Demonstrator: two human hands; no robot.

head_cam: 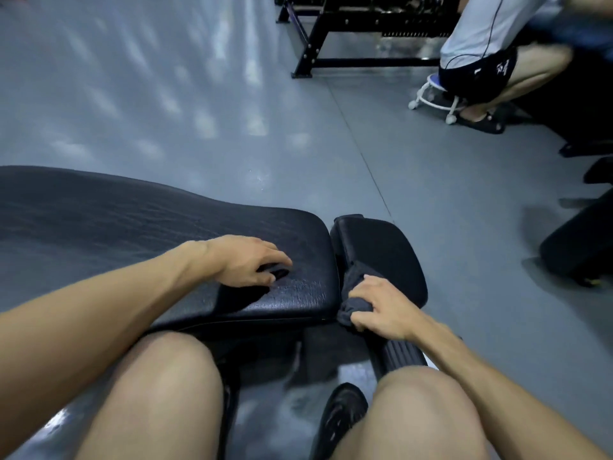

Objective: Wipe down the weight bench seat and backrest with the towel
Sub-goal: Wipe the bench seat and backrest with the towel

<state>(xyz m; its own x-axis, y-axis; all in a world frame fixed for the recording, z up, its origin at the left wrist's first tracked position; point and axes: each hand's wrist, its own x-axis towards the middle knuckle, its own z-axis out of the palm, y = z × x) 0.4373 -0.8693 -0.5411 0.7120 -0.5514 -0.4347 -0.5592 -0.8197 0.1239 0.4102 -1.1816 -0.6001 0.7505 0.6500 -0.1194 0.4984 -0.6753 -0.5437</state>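
A black padded weight bench lies across the lower middle of the head view. Its long backrest stretches to the left and the short seat pad sits to the right. My left hand rests on the backrest near its right end, fingers loosely bent, holding nothing. My right hand grips a bunched dark grey towel and presses it against the near left part of the seat, by the gap between the two pads.
My bare knees and a black shoe are at the bottom. A person squats on a small white wheeled stool at the upper right. A black equipment frame stands behind; dark pads lie right. Grey floor spreads left.
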